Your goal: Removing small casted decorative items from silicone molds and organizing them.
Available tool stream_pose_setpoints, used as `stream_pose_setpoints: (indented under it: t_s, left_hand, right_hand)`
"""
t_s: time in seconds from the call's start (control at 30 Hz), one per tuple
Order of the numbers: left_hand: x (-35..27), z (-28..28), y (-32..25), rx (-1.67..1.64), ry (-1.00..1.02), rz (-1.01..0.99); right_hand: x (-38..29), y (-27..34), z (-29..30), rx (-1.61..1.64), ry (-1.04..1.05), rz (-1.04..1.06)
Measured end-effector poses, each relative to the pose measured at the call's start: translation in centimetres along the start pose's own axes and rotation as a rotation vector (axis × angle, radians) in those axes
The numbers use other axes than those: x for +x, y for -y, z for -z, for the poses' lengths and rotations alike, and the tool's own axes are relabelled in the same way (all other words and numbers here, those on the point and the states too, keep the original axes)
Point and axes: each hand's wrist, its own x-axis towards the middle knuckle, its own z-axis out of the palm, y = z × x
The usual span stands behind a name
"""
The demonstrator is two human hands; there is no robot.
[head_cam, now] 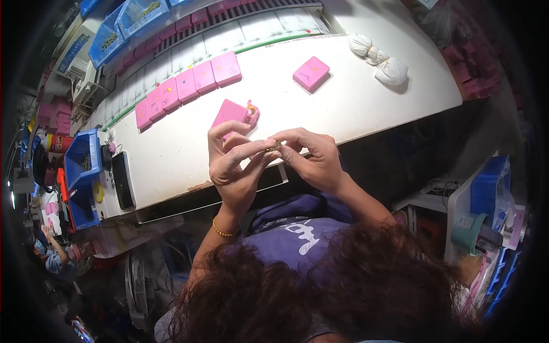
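Observation:
My left hand (231, 167) and my right hand (317, 158) meet above the front edge of the white table (266, 90). Between their fingertips they pinch one small olive-green piece (274, 147), mostly covered by the fingers, so its shape is unclear. Just behind my left fingers lies a pink block, probably a rubber mould (231, 111), partly hidden by the hand. A curved pink part (254, 112) with an orange-yellow spot sits against its right side. Farther right, another pink block (312, 73) bears handwriting.
Pink blocks (186, 88) line the green strip. A knotted white cloth pouch (390, 70) lies right. At left are a phone (123, 180) and blue bins (83, 156). More blue bins (143, 15) stand behind. Another person (58, 259) is at far left.

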Motion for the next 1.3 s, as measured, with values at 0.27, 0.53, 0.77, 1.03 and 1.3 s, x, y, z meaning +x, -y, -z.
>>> stream_pose_setpoints:
  t_s: [0.27, 0.53, 0.77, 1.03, 1.3]
  left_hand:
    - [-0.45, 0.41, 0.20, -0.034, 0.049, 0.112]
    - [-0.38, 0.16, 0.13, -0.035, 0.014, 0.077]
    - [-0.32, 0.20, 0.21, -0.017, -0.013, 0.023]
    - [-0.56, 0.32, 0.28, -0.097, 0.002, 0.109]
    - [-0.55, 0.34, 0.18, -0.090, 0.032, 0.159]
  right_hand:
    - [0.09, 0.47, 0.09, 0.008, 0.001, 0.004]
    - [-0.04, 0.33, -0.02, 0.031, 0.004, -0.042]
    - [-0.09, 0.28, 0.04, 0.006, -0.001, -0.035]
    - [-0.05, 0.30, 0.12, -0.013, -0.003, 0.002]
    - [-0.02, 0.55, 0.26, -0.008, 0.013, -0.024]
